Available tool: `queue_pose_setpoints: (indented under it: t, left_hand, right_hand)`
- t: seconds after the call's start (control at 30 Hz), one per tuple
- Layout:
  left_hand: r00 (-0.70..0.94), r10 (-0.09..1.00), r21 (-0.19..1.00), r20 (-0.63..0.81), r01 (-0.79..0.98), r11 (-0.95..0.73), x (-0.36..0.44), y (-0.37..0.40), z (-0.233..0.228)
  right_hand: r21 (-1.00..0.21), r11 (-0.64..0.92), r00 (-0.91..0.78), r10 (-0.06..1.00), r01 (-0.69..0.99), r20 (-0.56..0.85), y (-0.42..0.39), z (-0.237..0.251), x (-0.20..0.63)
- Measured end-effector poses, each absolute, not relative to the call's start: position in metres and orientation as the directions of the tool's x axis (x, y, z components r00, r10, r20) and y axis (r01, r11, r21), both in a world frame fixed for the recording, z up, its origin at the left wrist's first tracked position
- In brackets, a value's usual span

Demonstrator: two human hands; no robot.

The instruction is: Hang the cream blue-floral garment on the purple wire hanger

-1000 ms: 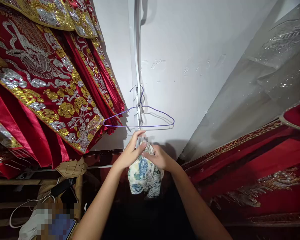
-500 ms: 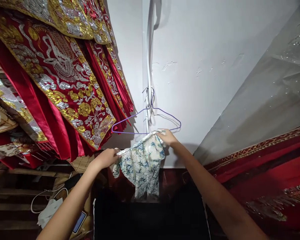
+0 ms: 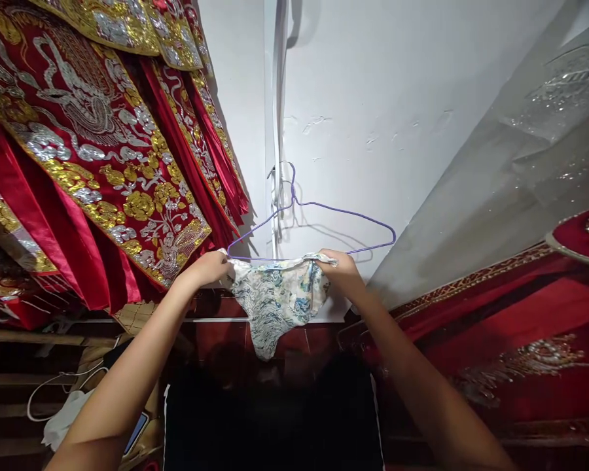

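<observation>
In the head view, the left hand [image 3: 207, 268] is gripping the left end of a small floral garment [image 3: 275, 297], its fingers closed on the top edge. The right hand [image 3: 341, 269] is clenching the right end of that same edge, so the garment is being stretched flat between the two hands, with its narrow lower part hanging down toward the near side. The garment's top edge is lying right along the bottom bar of a purple wire hanger [image 3: 319, 226] (whether the cloth is draped over the bar or only held against it, I cannot tell). The hanger is hanging by its hook from a white strip [image 3: 275, 131] running up the far white wall [image 3: 373, 85], and it is sitting tilted, its right shoulder reaching out farther. To the left, red robes with gold and silver embroidery [image 3: 93, 144] are hanging in layers. To the right, more red embroidered cloth [image 3: 510, 327] is lying beneath a clear plastic cover [image 3: 530, 144]. At the near left, a white cable [image 3: 53, 392] is curling over wooden shelving.
</observation>
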State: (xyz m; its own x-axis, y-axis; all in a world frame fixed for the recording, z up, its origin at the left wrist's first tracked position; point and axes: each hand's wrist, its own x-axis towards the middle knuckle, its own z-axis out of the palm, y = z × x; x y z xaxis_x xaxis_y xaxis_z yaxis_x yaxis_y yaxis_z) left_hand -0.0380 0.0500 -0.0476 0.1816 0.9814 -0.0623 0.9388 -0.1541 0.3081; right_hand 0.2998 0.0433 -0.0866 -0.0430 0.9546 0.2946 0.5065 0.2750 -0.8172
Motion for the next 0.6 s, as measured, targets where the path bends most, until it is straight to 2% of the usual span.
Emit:
queue_pose_setpoints:
  t: [0.03, 0.1, 0.2, 0.3, 0.37, 0.5, 0.6]
  left_hand:
    - [0.181, 0.978, 0.314, -0.099, 0.939, -0.142, -0.040, 0.051, -0.051]
    - [0.184, 0.981, 0.324, -0.060, 0.933, -0.155, -0.044, 0.048, -0.053]
    - [0.201, 0.962, 0.332, 0.183, 0.909, -0.253, -0.050, 0.042, -0.045]
    - [0.279, 0.873, 0.328, 0.399, 0.846, -0.420, -0.050, 0.040, -0.030]
    - [0.332, 0.842, 0.335, 0.425, 0.806, -0.487, -0.045, 0.042, -0.022]
    - [0.391, 0.837, 0.385, 0.382, 0.756, -0.529, -0.026, 0.047, -0.017]
    - [0.366, 0.792, 0.463, 0.489, 0.660, -0.591, -0.013, 0.048, -0.021]
  right_hand:
    - [-0.819, 0.273, -0.043, 0.956, 0.505, 0.292, 0.043, -0.087, 0.299]
    - [-0.827, 0.275, -0.046, 0.956, 0.490, 0.290, 0.043, -0.088, 0.297]
    - [-0.859, 0.283, -0.058, 0.956, 0.427, 0.286, 0.041, -0.091, 0.292]
    - [-0.894, 0.278, -0.081, 0.960, 0.351, 0.267, 0.038, -0.095, 0.286]
    - [-0.889, 0.300, -0.101, 0.954, 0.344, 0.283, 0.035, -0.099, 0.283]
    - [-0.845, 0.350, -0.139, 0.937, 0.404, 0.321, 0.030, -0.100, 0.279]
    - [-0.830, 0.375, -0.187, 0.927, 0.413, 0.326, 0.025, -0.092, 0.282]
